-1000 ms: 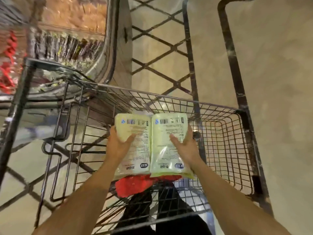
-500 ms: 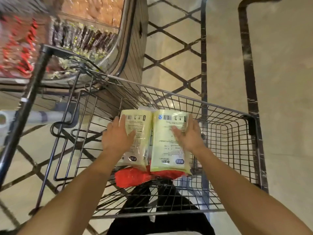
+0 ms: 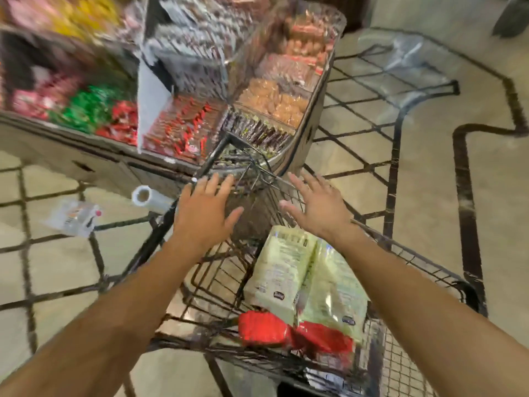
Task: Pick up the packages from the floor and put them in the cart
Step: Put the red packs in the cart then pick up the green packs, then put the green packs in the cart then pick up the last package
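The two pale green packages (image 3: 309, 279) are no longer held. Half a second ago one was gripped in each hand above the cart; now both are seen lying side by side inside the cart (image 3: 446, 279), with their near ends resting on something red (image 3: 294, 332).

The left hand (image 3: 204, 213) and the right hand (image 3: 319, 206) have been lifted away and are held out over the far end of the cart. The fingers (image 3: 213, 181) of both hands are spread apart and nothing is held in them.

So these two packages can be counted as done.

On the floor (image 3: 429, 196) to the left, a small clear packet (image 3: 73, 217) is seen lying near the cart. It is blurred, so what is in it cannot be told. It is judged that this one may be picked up next. A counter with bins of sweets (image 3: 186, 133) is seen behind the cart.
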A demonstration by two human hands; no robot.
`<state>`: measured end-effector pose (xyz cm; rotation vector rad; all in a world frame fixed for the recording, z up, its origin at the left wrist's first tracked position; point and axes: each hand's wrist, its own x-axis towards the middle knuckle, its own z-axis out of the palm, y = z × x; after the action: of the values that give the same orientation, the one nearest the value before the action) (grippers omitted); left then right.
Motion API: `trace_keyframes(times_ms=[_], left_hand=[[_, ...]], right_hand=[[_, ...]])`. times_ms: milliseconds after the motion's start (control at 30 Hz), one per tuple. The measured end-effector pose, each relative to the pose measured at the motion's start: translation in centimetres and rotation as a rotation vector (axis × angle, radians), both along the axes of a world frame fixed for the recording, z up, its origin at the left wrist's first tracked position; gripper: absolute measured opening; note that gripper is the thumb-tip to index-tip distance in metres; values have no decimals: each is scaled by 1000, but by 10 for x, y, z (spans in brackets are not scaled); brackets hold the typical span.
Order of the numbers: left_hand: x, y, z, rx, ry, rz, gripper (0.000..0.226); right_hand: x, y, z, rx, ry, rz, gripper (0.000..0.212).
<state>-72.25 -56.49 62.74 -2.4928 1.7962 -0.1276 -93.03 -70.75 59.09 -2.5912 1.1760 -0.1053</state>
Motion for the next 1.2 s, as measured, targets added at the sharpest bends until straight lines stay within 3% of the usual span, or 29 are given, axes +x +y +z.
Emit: trace_keyframes(times_ms=[333,500,700,967,1200], left_hand=[[164,202,114,-250,-178,291,69],[241,326,145,-319,-186,427,63],[309,435,157,-331,-252,589,67],[414,496,152,-321,-286,760,66],[553,488,147,-296,-252,848,63]], right_hand=[[203,109,127,-291,-121,262,75],[310,190,170,-368,-296,406,81],[417,278,193,-374,-339,534,88],[556,317,198,-383,-391,669,86],[714,303,177,-367,-400,737,76]])
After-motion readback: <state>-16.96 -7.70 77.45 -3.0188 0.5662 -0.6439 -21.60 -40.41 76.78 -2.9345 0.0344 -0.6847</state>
